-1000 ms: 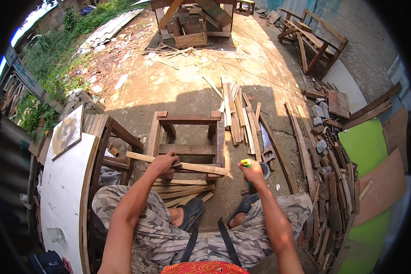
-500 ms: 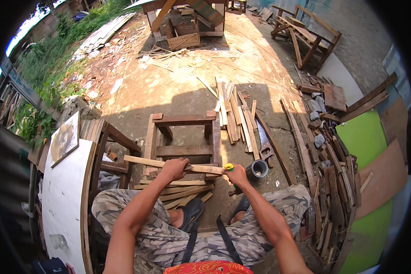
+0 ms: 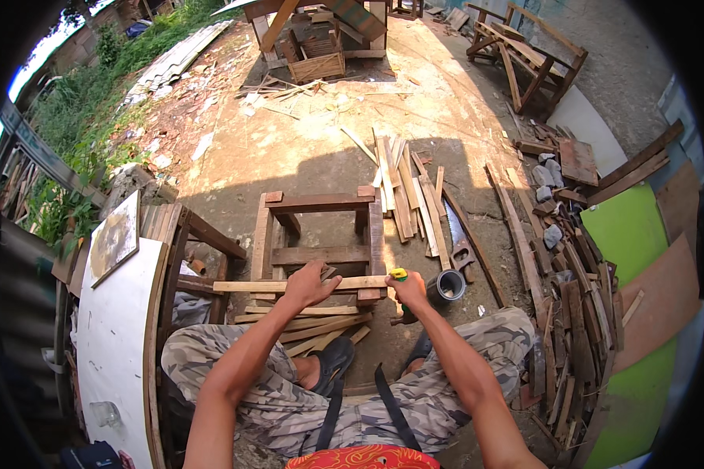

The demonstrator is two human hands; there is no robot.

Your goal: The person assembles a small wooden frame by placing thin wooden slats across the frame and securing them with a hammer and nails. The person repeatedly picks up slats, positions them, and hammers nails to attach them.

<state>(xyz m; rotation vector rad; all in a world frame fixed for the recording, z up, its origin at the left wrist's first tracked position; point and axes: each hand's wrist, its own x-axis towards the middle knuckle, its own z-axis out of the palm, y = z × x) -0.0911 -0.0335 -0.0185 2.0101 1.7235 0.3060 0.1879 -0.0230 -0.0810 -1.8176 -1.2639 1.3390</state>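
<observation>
A pale wooden slat (image 3: 246, 287) lies across the near end of a brown wooden frame (image 3: 321, 205), its left end sticking out past the frame. My left hand (image 3: 310, 285) is closed over the slat's middle, and a small piece I cannot make out shows by its fingers. At the slat's right end, my right hand (image 3: 408, 291) is closed round what looks like a hammer (image 3: 399, 274), its yellow and green handle end upward and a dark head below the fist. Several loose slats (image 3: 309, 324) lie on the ground between the frame and my feet.
A dark can (image 3: 447, 287) stands right of my right hand, with a handsaw (image 3: 460, 242) beyond it. More slats (image 3: 403, 191) lie past the frame. Scrap wood (image 3: 575, 328) is piled at the right; a white-topped table (image 3: 121, 336) stands at the left.
The slat, which sloped down to the right, now lies nearly level across the frame. My left hand has moved slightly with it. My right hand still grips the hammer.
</observation>
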